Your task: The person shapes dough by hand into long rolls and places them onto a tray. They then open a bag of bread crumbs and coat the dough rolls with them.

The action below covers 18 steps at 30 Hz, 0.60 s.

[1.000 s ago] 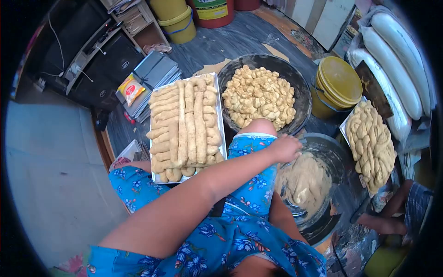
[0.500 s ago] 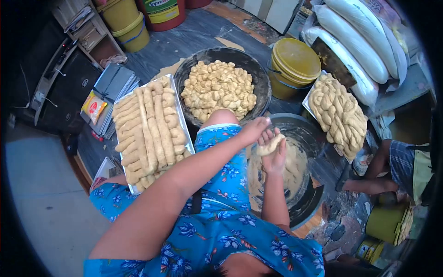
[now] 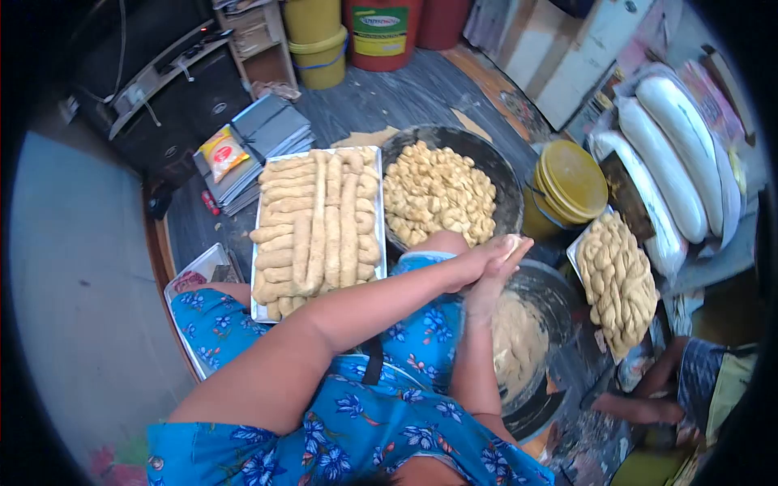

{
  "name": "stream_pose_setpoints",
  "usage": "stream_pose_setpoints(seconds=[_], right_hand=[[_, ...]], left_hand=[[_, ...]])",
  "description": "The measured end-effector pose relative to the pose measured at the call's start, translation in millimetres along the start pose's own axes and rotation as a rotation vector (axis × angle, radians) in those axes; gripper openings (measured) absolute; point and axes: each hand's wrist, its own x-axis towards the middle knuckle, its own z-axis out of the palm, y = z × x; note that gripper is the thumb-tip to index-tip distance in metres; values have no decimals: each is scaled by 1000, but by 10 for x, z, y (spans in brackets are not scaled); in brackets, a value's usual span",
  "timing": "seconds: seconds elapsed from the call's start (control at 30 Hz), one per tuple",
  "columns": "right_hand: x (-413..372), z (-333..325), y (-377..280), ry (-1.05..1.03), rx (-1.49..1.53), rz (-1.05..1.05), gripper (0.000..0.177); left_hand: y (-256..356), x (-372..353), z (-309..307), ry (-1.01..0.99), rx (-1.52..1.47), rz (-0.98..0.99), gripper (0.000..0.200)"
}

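Observation:
My left hand (image 3: 485,261) and my right hand (image 3: 489,285) are pressed palm to palm above a black basin. A piece of dough (image 3: 511,245) is between them, only its pale end showing near the fingertips. Below, the basin (image 3: 559,283) holds a tan, floury-looking mass (image 3: 519,336). To the left, a metal tray (image 3: 256,285) carries rows of dough ropes (image 3: 331,223), some lying lengthwise over the others. Farther away, a round black tub (image 3: 509,182) is filled with knotted dough pieces (image 3: 438,194).
A yellow lidded bucket (image 3: 571,182) stands right of the tub. Beside it, a tray holds braided dough (image 3: 616,283). Long white sacks (image 3: 664,154) are stacked at right. Another person's leg (image 3: 640,405) is at the lower right. Folders (image 3: 271,130) and a packet (image 3: 223,152) lie at left.
My palms have closed together over the dough, which lay visible in my right hand before. The whole view has shifted, so the trays and tubs appear farther right and lower.

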Motion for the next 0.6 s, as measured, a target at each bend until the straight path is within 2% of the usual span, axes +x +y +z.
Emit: stream_pose_setpoints(seconds=[0.03, 0.07, 0.1, 0.13, 0.23, 0.27, 0.33, 0.4, 0.43, 0.5, 0.53, 0.6], right_hand=[[117, 38, -14, -25, -72, 32, 83], [249, 107, -47, -48, -146, 65, 83], [345, 187, -92, -68, -223, 101, 83], [407, 302, -158, -155, -103, 120, 80], [368, 736, -422, -396, 266, 197, 72], [286, 888, -444, -427, 377, 163, 72], [89, 1258, -307, -486, 594, 92, 72], [-32, 1575, 135, -537, 376, 21, 68], [-54, 1625, 258, -580, 226, -26, 68], [-38, 1636, 242, -585, 201, 3, 67], [-3, 1629, 234, -584, 186, 13, 67], [57, 1584, 256, -563, 95, 23, 66]], left_hand=[[-83, 63, -372, -446, -865, -62, 68], [-368, 136, -475, -439, -584, -112, 63], [-361, 20, -739, -472, -690, -128, 62], [-355, -99, -997, -506, -794, -141, 60], [-713, -204, -1535, 42, -873, -249, 60], [-856, -183, -1766, 205, -869, -288, 60], [-1318, -115, -2144, 405, -791, -256, 64], [-1735, -58, -2377, 530, -516, -299, 74], [-1943, -63, -2394, 435, -229, -434, 76], [-2343, -72, -2333, 215, 343, -673, 81], [-2527, -164, -2216, 231, 414, -613, 85], [-2510, -218, -2172, 252, 402, -587, 84]])
